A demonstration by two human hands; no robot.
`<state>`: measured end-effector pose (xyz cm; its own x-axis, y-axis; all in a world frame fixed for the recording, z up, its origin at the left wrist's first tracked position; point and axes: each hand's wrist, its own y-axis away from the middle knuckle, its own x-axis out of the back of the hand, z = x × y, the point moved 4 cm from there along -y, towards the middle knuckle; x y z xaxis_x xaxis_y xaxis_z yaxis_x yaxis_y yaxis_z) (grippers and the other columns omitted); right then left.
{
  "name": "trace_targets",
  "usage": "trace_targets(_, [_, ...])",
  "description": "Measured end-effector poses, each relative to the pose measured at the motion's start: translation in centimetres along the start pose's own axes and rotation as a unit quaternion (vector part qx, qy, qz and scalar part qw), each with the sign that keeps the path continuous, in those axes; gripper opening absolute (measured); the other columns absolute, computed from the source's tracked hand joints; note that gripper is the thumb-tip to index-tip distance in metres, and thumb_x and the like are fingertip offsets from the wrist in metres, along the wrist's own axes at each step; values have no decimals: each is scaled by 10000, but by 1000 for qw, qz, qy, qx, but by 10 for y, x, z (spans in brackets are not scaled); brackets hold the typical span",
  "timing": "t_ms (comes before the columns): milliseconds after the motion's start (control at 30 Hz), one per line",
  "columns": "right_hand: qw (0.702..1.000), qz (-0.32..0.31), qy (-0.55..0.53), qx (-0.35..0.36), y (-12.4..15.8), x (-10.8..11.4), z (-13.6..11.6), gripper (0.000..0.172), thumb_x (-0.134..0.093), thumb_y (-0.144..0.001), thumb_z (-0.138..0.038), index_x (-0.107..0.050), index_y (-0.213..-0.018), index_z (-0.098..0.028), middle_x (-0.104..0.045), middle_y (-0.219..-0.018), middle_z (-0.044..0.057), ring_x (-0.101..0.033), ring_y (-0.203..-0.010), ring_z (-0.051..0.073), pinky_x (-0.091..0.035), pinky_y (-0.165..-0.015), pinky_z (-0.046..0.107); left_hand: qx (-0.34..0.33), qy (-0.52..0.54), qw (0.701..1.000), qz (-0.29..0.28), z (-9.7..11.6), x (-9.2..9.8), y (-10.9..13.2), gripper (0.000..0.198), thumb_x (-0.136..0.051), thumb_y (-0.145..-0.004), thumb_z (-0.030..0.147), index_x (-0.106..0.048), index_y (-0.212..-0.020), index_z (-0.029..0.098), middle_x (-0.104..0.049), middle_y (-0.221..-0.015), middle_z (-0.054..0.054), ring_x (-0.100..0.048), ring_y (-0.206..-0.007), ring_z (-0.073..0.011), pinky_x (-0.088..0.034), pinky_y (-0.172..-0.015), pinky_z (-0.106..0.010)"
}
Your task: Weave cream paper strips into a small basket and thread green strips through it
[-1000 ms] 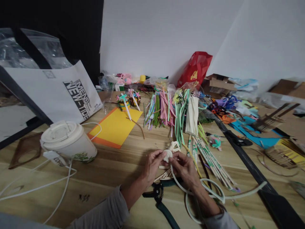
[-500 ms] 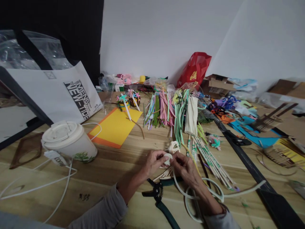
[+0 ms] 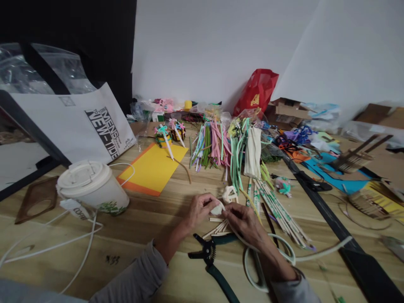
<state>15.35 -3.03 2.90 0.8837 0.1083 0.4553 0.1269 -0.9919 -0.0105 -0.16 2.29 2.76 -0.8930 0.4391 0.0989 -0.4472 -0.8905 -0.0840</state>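
Note:
My left hand [image 3: 202, 210] is closed on a small white coil [image 3: 217, 208], pinched between thumb and fingers. From the coil a long pale flexible strip [image 3: 242, 240] runs to my right hand [image 3: 241, 218], whose fingers are pressed together on it, then loops on under the right forearm. Just beyond my fingers sits a small cream frame-like piece [image 3: 230, 194]. Short wooden sticks [image 3: 220, 229] lie below the hands. Dark green-handled pruning shears [image 3: 205, 252] rest open in front of them, their far handle partly behind the right hand.
A lidded paper cup [image 3: 93, 189] with white cord stands at left beside a large white bag [image 3: 78, 122]. Yellow paper [image 3: 154, 168] lies behind. Bundles of coloured pipe cleaners [image 3: 217, 143] and wrapped sticks [image 3: 280, 214] lie beyond my hands. A black strip [image 3: 322, 206] crosses the right side.
The white coil has turned between my fingers and sits slightly further left and lower. My right hand has shifted a little, and the strip now runs closer along it.

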Motion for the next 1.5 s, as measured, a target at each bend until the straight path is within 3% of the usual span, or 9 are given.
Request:
trace_targets(133, [996,-25,-78,-36,0,-4,2,348,-573,-855,-502,-665,-780,-175,-489,-509,-43,-393,-449,100,-285,-440,226,-3,16,998,60,-2,3,-1,318,-635,-773,443,-617,-671,142,-558,-606,-2,-485,-572,-114,-385,-538,-202])
trace_targets(267, [990,-24,-131,-54,1,-11,1,373,-598,-833,-546,-627,-764,-180,-534,-484,-42,-470,-412,109,-346,-436,228,-6,23,995,94,0,-1,2,307,-643,-759,432,-601,-642,151,-542,-592,13,-473,-566,-111,-383,-555,-210])
trace_targets(467, [976,-8,-202,-78,1,-19,1,403,-651,-782,-579,-589,-763,-182,-607,-477,-28,-543,-399,126,-397,-433,225,4,49,991,125,-2,-7,5,271,-631,-767,402,-606,-668,150,-569,-612,4,-504,-591,-122,-399,-571,-217])
trace_targets(700, [977,27,-200,-62,1,-23,-5,420,-631,-799,-578,-612,-774,-159,-580,-466,-34,-512,-392,113,-392,-431,224,9,58,987,147,-5,-12,11,282,-625,-778,418,-605,-687,152,-553,-629,3,-510,-610,-129,-422,-553,-212])
trace_targets(900, [987,37,-149,-42,1,-19,-1,408,-586,-843,-550,-560,-688,-174,-547,-470,-37,-486,-405,106,-363,-442,224,42,115,986,117,-7,-16,10,328,-674,-724,463,-603,-676,147,-553,-639,9,-519,-589,-122,-466,-527,-210])
trace_targets(1067, [996,8,-80,-39,0,-11,5,397,-528,-877,-519,-494,-648,-196,-515,-465,-43,-456,-416,110,-332,-449,229,64,105,991,57,-11,-13,5,331,-684,-710,464,-635,-707,137,-605,-649,-11,-530,-572,-124,-449,-524,-213])
trace_targets(1267, [998,13,65,18,2,-3,-1,319,-501,-896,-380,-470,-637,-197,-408,-537,-53,-373,-500,106,-281,-492,235,23,29,999,-25,-5,-6,2,225,-664,-738,318,-701,-835,119,-662,-722,-45,-555,-634,-135,-421,-568,-206])
trace_targets(1500, [982,-23,180,58,7,-3,-14,191,-489,-882,-255,-570,-728,-177,-498,-568,-25,-413,-514,117,-265,-507,244,-5,-112,990,-85,-9,-9,4,173,-639,-720,215,-729,-860,164,-710,-804,-28,-605,-749,-165,-437,-657,-217])
